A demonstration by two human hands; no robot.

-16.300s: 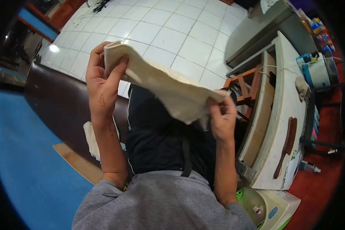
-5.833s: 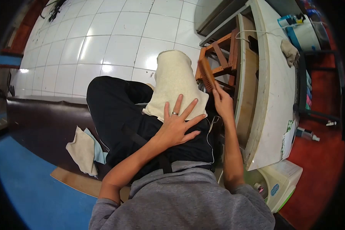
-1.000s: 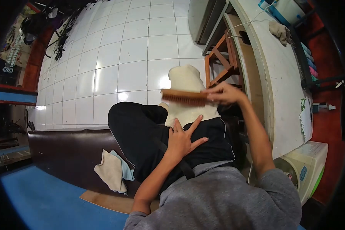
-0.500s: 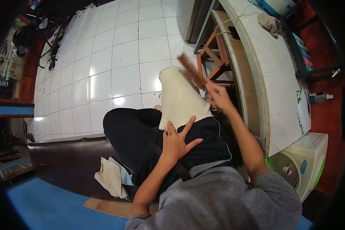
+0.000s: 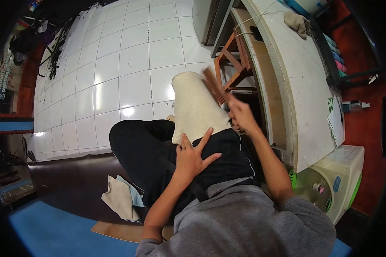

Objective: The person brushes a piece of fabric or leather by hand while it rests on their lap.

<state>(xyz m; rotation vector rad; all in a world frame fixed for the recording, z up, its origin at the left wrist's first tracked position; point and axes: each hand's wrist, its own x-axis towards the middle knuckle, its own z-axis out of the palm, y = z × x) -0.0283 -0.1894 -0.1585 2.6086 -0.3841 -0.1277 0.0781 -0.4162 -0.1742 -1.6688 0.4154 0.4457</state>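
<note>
A cream cloth (image 5: 197, 105) is draped over my raised knee, above my black trousers. My left hand (image 5: 191, 156) presses on its near edge with fingers spread flat. My right hand (image 5: 241, 115) is closed around the handle of a brown wooden brush (image 5: 215, 87), which looks blurred by motion. The brush lies along the right side of the cloth, its head pointing up and left; whether it touches the cloth I cannot tell.
A beige cloth (image 5: 119, 200) and a light blue one lie on the dark brown bench (image 5: 68, 182) at my left. At the right are a white counter (image 5: 306, 90), a wooden stool (image 5: 233, 64) and a pale machine (image 5: 345, 171).
The brush has swung slightly and its head sits a little lower, closer to the cloth. The whole view has shifted a little. My left hand stays on the cloth's edge.
</note>
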